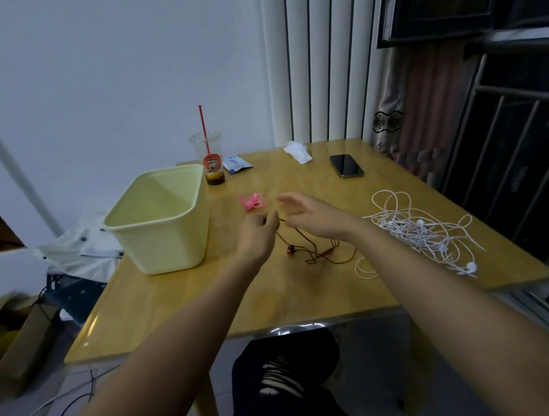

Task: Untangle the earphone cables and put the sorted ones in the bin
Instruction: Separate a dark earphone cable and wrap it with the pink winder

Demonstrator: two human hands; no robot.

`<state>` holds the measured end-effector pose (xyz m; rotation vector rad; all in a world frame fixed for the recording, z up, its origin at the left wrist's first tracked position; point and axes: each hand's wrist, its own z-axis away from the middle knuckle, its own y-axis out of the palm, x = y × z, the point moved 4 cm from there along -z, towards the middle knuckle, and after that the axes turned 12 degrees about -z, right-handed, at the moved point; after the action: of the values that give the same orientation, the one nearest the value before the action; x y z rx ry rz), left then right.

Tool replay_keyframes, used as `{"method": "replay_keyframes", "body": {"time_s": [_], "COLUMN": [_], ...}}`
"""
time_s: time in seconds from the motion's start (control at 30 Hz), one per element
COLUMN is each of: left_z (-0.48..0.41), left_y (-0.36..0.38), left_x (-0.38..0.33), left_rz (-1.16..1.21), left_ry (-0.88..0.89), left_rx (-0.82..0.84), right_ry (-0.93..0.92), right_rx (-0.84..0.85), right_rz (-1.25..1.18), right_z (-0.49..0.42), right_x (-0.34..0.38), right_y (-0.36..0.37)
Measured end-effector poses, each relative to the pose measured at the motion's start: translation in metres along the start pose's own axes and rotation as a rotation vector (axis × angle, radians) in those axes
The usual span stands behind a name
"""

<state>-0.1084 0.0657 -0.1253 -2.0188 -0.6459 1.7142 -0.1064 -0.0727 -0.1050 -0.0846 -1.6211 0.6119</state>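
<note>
The left hand pinches the dark cable; the right hand hovers loose-fingered. Lifting slowly should let loops fall free, not tighten.

One head-worn wide-angle view — looking forward and down, close over the table, toward the wall.
</note>
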Motion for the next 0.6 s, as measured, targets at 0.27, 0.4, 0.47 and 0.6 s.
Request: {"method": "replay_keyframes", "body": {"time_s": [0.27, 0.4, 0.47, 0.6], "left_z": [0.005, 0.011, 0.009, 0.001], "left_y": [-0.002, 0.007, 0.012, 0.003], "left_x": [0.012, -0.008, -0.019, -0.014], "left_rz": [0.676, 1.092, 1.145, 0.248], "left_ry": [-0.315, -0.299, -0.223, 0.138], "left_rx": [0.331, 0.352, 0.262, -0.002], "right_ry": [0.007, 0.023, 0.079, 0.114], "right_rx": [-0.079, -0.232, -0.106, 0.183], "right_rz": [-0.451, -0.203, -0.062, 0.011], "right_z": [0.009, 0.009, 0.007, 0.017], "right_x": [-0.034, -0.039, -0.035, -0.024], "right_y": [-0.018, -0.011, 0.008, 0.024]}}
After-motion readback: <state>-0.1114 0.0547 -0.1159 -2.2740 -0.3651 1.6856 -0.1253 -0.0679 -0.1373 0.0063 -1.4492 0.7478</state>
